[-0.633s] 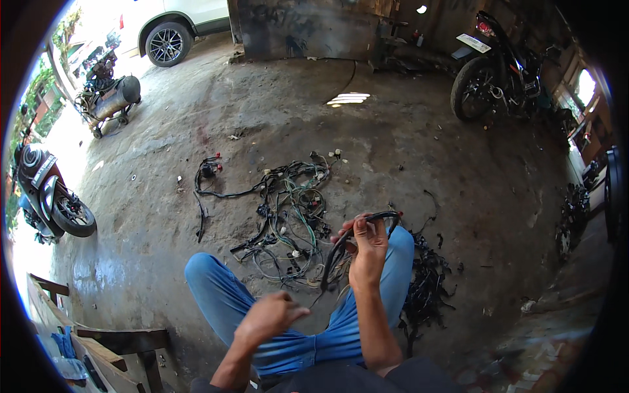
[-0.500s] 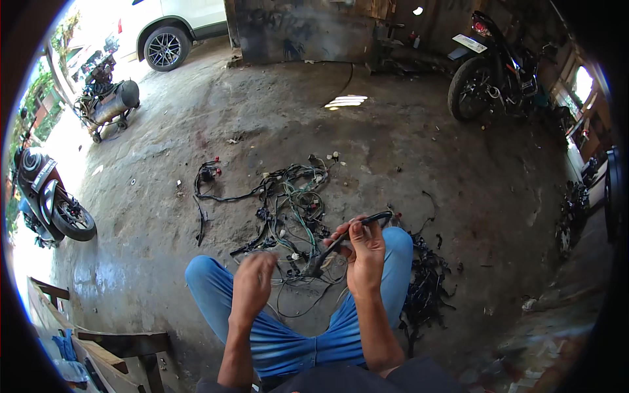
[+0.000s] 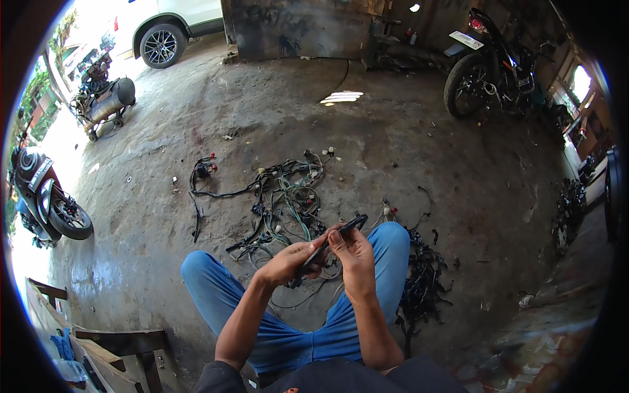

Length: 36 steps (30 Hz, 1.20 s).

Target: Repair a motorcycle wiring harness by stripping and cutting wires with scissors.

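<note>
My right hand [image 3: 356,262] grips a black wrapped wire bundle [image 3: 352,224] between my knees. My left hand [image 3: 287,263] has its fingers closed on the same bundle, lower and to the left. Both thumbs lie along it, and the fingertips underneath are partly hidden. On the concrete beyond my hands lies a tangled wiring harness [image 3: 288,191], with green and black wires and small white and red connectors. A heap of black scraps [image 3: 426,291] lies beside my right knee.
A scooter [image 3: 49,203] stands at left, an air compressor [image 3: 105,105] behind it. A white car [image 3: 187,19] and metal panel [image 3: 295,33] are at the back. A motorcycle [image 3: 485,72] stands at back right. Wooden framing [image 3: 124,340] is at lower left.
My left hand has moved up and right from beside the bundle onto it. The bundle's upper end has shifted left and lies more in line with both hands.
</note>
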### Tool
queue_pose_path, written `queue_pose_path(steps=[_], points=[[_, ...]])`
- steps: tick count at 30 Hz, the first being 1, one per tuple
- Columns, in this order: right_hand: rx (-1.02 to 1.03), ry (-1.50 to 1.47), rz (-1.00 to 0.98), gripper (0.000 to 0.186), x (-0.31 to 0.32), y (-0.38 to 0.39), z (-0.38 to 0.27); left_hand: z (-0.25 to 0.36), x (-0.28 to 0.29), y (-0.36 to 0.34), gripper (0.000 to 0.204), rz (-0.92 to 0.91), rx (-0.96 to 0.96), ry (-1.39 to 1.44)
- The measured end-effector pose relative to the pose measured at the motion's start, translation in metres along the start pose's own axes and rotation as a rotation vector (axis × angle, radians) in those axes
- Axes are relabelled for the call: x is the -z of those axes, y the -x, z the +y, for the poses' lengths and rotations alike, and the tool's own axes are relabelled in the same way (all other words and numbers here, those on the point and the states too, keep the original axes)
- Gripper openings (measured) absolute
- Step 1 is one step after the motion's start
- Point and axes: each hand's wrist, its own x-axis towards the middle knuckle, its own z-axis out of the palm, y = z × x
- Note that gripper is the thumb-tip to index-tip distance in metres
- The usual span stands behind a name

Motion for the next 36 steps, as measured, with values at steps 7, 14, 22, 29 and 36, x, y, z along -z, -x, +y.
queue_pose_path(steps=[7, 14, 22, 29, 36], points=[[-0.054, -0.176, 0.078, 0.014, 0.001, 0.005, 0.02, -0.006, -0.045, -0.003, 0.024, 0.48, -0.208, -0.036], [0.037, -0.12, 0.047, 0.014, -0.014, 0.019, 0.029, -0.005, -0.021, 0.011, 0.021, 0.704, -0.519, -0.316], [0.132, -0.025, 0.161, 0.014, -0.017, -0.004, 0.044, -0.01, -0.049, 0.025, 0.018, 0.85, -0.942, -0.639], [0.01, -0.143, 0.118, 0.012, -0.011, -0.017, 0.056, -0.001, -0.056, 0.03, 0.017, 0.833, -0.985, -0.026], [-0.032, -0.254, 0.099, 0.013, -0.012, -0.019, 0.059, 0.003, -0.054, 0.039, 0.024, 0.603, -1.099, 0.152]])
